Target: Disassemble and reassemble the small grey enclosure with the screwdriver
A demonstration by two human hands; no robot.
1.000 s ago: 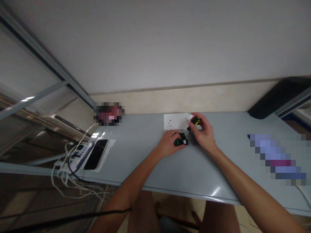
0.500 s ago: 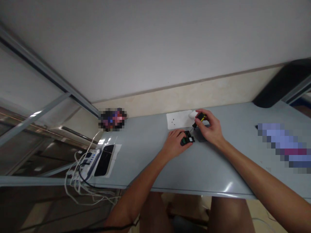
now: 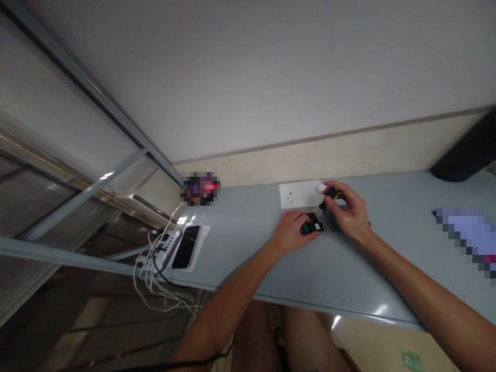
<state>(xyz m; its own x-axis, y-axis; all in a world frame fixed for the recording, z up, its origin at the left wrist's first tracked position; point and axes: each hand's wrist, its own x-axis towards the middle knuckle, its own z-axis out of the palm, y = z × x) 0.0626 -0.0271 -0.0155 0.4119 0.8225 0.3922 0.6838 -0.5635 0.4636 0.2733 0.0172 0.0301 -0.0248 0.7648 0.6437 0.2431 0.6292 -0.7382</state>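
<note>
Just below and right of frame centre, a black device (image 3: 312, 227) lies pinched between the left hand's (image 3: 291, 230) thumb and fingers, the right hand (image 3: 352, 211) gripping a yellow-and-black screwdriver (image 3: 332, 195) angled down toward it.

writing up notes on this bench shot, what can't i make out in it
All in the head view:
- Screwdriver tip: too small to tell if it touches a screw in the black device.
- Device's white label: too small to read.
- Dark grey object: mostly hidden by the right grip.
- Dark specks on the white sheet: too small to identify.
- Purplish item: pixelated, cut off by the right edge.
</note>
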